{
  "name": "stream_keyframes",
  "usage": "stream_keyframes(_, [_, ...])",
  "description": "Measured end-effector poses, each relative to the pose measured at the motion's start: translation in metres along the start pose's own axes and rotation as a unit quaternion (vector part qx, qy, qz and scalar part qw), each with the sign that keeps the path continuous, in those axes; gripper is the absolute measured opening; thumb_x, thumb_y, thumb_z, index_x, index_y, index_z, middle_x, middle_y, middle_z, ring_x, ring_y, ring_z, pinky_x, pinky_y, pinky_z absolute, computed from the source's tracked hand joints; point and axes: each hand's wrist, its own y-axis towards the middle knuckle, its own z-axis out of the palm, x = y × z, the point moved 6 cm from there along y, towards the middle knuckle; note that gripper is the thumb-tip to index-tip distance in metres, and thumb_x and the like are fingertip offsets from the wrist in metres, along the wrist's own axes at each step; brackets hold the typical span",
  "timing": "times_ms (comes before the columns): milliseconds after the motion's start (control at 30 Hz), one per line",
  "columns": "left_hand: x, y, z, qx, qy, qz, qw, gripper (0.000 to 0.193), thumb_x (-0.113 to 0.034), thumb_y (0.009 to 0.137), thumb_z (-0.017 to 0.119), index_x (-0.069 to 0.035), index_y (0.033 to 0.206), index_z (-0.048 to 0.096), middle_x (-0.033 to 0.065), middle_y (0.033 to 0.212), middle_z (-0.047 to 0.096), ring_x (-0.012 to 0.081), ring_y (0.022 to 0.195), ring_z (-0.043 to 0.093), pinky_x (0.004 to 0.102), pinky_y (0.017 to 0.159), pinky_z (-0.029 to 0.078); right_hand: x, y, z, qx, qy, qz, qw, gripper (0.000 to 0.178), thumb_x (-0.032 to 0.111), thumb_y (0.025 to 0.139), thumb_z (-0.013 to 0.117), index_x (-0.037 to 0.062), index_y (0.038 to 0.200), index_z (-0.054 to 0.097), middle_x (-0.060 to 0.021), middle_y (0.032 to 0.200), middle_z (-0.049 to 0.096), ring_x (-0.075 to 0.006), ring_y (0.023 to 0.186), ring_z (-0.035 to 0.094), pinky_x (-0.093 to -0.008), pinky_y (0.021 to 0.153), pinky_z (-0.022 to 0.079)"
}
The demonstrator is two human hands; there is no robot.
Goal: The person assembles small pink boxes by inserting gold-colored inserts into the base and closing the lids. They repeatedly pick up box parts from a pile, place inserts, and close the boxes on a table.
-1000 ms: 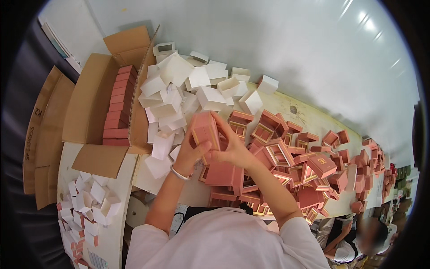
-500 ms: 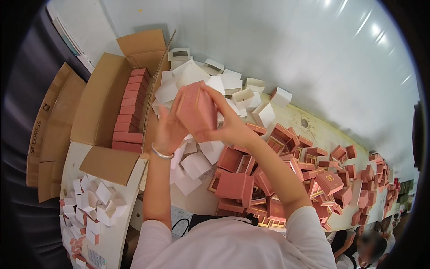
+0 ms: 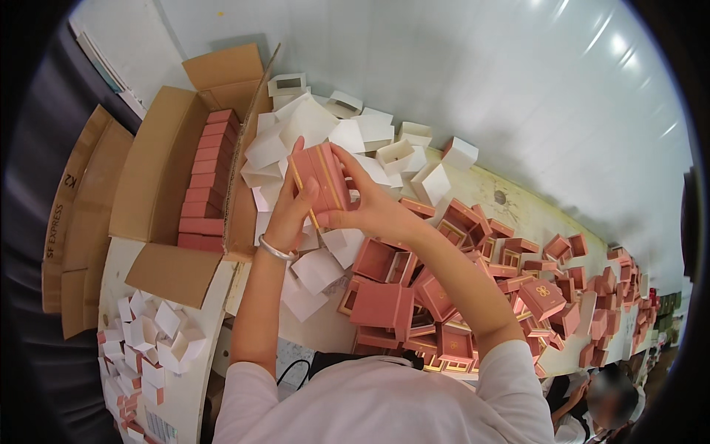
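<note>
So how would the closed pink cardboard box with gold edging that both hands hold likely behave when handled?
The pink box probably feels light and stiff: fingertips of the left hand and right hand alone carry it, and its faces look flat. Flat sides suggest it will not roll. Its lid might slip off if tilted.

Covering the lower part of the pink box (image 3: 319,177) with the left hand (image 3: 290,211) and right hand (image 3: 370,211); box underside not showing. Hiding the counter (image 3: 510,203) top almost fully under loose pink boxes (image 3: 473,296) and white inserts (image 3: 325,129). Shrinking into a tiny, unreadable pile at far right (image 3: 636,296). Blurring a person (image 3: 606,403) at the lower right edge.
</note>
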Motion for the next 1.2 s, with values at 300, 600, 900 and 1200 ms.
stream_keyframes(300, [-0.048, 0.059, -0.045, 0.062, 0.102, 0.06, 0.991, 0.09, -0.026, 0.07, 0.068, -0.007, 0.143, 0.019, 0.009, 0.132, 0.041, 0.0208, 0.121, 0.04, 0.0347, 0.103, 0.03, 0.022, 0.063, -0.025, 0.087, 0.122, -0.032, 0.988, 0.105, 0.013, 0.062, 0.073, 0.0157, 0.145, 0.008, -0.0104, 0.134, 0.035, -0.0238, 0.123, 0.036, -0.0369, 0.097, 0.036])
stream_keyframes(600, [-0.109, 0.051, -0.019, 0.043, 0.385, 0.195, 0.901, 0.096, -0.004, 0.054, 0.072, -0.014, 0.139, 0.029, 0.008, 0.137, 0.035, 0.0245, 0.126, 0.034, 0.0371, 0.104, 0.028, 0.007, 0.121, -0.079, -0.01, -0.093, -0.076, 0.993, 0.046, 0.016, 0.082, 0.063, 0.0086, 0.125, 0.048, -0.0072, 0.119, 0.053, -0.0225, 0.111, 0.049, -0.0367, 0.096, 0.04])
stream_keyframes(900, [-0.059, 0.034, 0.018, 0.004, 0.592, 0.252, 0.765, 0.087, -0.004, 0.058, 0.072, -0.007, 0.136, 0.033, 0.0102, 0.137, 0.035, 0.0307, 0.123, 0.037, 0.04, 0.101, 0.033, -0.004, 0.07, -0.116, -0.069, -0.166, -0.084, 0.98, 0.051, 0.031, 0.083, 0.064, 0.006, 0.125, 0.048, -0.0106, 0.118, 0.054, -0.0204, 0.108, 0.051, -0.0332, 0.092, 0.041])
stream_keyframes(1200, [0.147, -0.059, 0.075, 0.209, -0.058, -0.331, 0.918, 0.08, -0.019, 0.074, 0.069, -0.007, 0.14, 0.025, 0.0083, 0.134, 0.038, 0.0193, 0.122, 0.038, 0.0348, 0.103, 0.03, -0.04, -0.093, -0.256, 0.018, -0.446, 0.258, 0.857, 0.055, 0.047, 0.084, 0.056, 0.0092, 0.123, 0.052, -0.0144, 0.119, 0.054, -0.0228, 0.103, 0.054, -0.0337, 0.088, 0.043])
